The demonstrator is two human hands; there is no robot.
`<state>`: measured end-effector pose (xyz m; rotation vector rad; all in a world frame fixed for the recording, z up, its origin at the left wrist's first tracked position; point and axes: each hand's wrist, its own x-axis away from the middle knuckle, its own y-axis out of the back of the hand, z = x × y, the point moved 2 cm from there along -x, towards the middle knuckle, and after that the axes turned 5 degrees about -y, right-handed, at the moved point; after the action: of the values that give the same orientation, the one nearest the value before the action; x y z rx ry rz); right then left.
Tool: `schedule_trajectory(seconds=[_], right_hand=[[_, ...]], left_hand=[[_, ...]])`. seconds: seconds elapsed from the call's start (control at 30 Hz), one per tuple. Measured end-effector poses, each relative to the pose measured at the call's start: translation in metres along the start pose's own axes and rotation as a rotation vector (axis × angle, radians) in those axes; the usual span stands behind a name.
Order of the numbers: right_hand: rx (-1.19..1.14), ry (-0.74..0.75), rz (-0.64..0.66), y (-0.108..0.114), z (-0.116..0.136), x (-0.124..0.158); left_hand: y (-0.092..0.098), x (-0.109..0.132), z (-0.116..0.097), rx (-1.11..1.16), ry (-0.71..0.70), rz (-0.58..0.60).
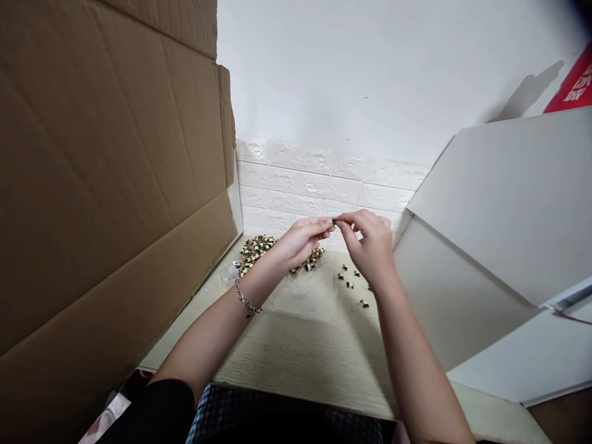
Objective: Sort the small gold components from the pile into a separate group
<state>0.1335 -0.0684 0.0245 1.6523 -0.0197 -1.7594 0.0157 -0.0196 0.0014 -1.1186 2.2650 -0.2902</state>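
My left hand (303, 239) and my right hand (369, 237) meet above the table, fingertips close together. Both pinch a tiny dark part (333, 221), too small to make out fully. Below and behind my left hand, a heap of small black-and-yellow parts (257, 248) lies on a clear plastic bag (300, 299), partly hidden by that hand and forearm. To the right, several loose parts of the same look (364, 303) are scattered on the table near my right forearm.
A tall cardboard sheet (115, 154) walls off the left side of the pale wooden table (296, 364). White panels (504, 203) stand at the right. Behind is a white brick-patterned wall (305, 182). A red printed item (573, 86) shows at the upper right.
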Motion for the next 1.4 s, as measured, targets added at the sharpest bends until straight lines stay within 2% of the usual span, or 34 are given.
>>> schedule_trajectory(seconds=[0.37,0.77,1.07,1.3,1.4], right_hand=[[0.026,0.049,-0.022,-0.003,0.0,0.001],[-0.037,0.094,-0.048,-0.009,-0.003,0.0],[-0.015,0.035,-0.103,0.001,0.003,0.0],[-0.007,0.048,-0.107,0.007,0.011,0.002],[0.008,0.057,-0.123,0.007,0.012,0.003]], left_hand=[[-0.001,0.0,-0.004,-0.063,-0.046,-0.033],[0.002,0.001,0.0,-0.056,0.011,-0.09],[-0.004,0.006,-0.001,0.164,0.141,0.002],[-0.005,0.009,-0.003,0.194,0.242,0.052],[-0.006,0.008,-0.001,0.201,0.233,0.044]])
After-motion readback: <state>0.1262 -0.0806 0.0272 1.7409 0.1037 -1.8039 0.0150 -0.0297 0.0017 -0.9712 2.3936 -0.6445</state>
